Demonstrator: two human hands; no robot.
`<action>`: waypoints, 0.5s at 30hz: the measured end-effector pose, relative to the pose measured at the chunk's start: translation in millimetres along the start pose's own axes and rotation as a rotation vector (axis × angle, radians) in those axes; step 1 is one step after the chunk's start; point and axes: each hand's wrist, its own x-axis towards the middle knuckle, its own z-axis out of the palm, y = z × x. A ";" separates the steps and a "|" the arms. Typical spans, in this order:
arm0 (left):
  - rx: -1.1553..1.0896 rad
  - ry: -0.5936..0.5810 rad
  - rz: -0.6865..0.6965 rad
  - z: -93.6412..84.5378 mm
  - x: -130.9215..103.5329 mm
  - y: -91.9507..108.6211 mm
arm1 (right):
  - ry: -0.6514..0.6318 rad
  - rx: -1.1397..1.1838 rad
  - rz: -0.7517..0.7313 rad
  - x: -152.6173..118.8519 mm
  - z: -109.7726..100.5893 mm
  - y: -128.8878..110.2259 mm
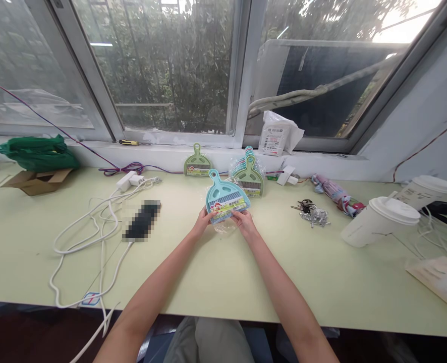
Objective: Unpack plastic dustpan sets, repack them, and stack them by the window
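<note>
A light blue dustpan set (226, 197) in clear wrapping, with a printed label, is held up over the pale green table. My left hand (203, 221) grips its lower left corner. At its lower right edge my right hand (245, 222) pinches it between thumb and fingers. The handle points up and away from me. Behind it to the right stands a row of wrapped dustpan sets, a green one (250, 177) in front. Another green dustpan set (198, 164) leans by the windowsill, further left.
Left on the table (38, 252) are white cables, a power strip (125, 181), a blurred dark object (142, 221), an open cardboard box (38, 182) and a green bag (36, 153). Rightward lie keys (307, 205), a folded umbrella (335, 195) and white cups (378, 222).
</note>
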 end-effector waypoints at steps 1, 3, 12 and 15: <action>-0.001 0.011 -0.005 -0.1 0.1 -0.4 | 0.000 -0.003 -0.002 0.0 -0.1 0.6; -0.005 0.022 -0.011 0.1 0.3 -1.0 | -0.003 -0.012 -0.004 0.4 -0.5 1.7; -0.046 0.155 -0.054 -12.1 8.2 0.8 | 0.062 -0.490 0.026 4.5 -12.2 -7.5; -0.097 0.283 -0.065 -22.3 12.9 3.8 | 0.272 -0.939 -0.317 1.8 -20.0 -12.7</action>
